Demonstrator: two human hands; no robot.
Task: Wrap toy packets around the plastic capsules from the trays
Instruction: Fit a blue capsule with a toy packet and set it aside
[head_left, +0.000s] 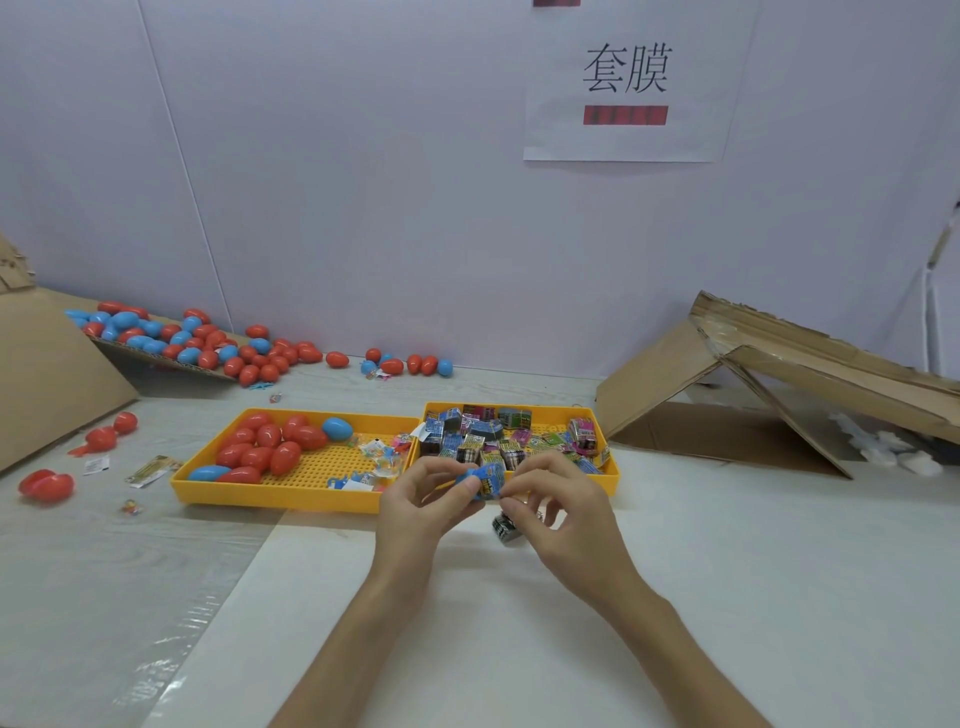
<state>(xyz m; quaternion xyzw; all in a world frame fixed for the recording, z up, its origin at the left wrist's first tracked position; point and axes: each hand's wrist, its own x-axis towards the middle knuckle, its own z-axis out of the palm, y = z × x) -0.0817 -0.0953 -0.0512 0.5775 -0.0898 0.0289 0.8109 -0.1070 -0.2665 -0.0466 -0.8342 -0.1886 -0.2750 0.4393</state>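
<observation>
Two bare hands meet above the white table (675, 597), just in front of the yellow trays. Between them is a blue capsule (469, 475) with a printed blue packet (492, 480) against its right side (how far the packet goes round the capsule cannot be told). The left hand (423, 506) pinches the capsule's left end between thumb and forefinger, its other fingers curled beneath. The right hand (563, 514) pinches the packet with thumb and fingertips, the remaining fingers bent loosely below. Under the right hand's fingers a dark checked packet (506, 527) lies on the table. The left tray (270, 499) holds a cluster of red capsules (270, 447) with a few blue ones, and some small toys near its right end. The right tray (615, 470) touches it side by side and is filled with a pile of packets (483, 434). Many more red and blue capsules lie in a heap (208, 345) at the back left by the wall, partly on a cardboard sheet (47, 374). Folded cardboard (753, 374) stands at the right, and a paper sign (626, 83) hangs on the wall.
</observation>
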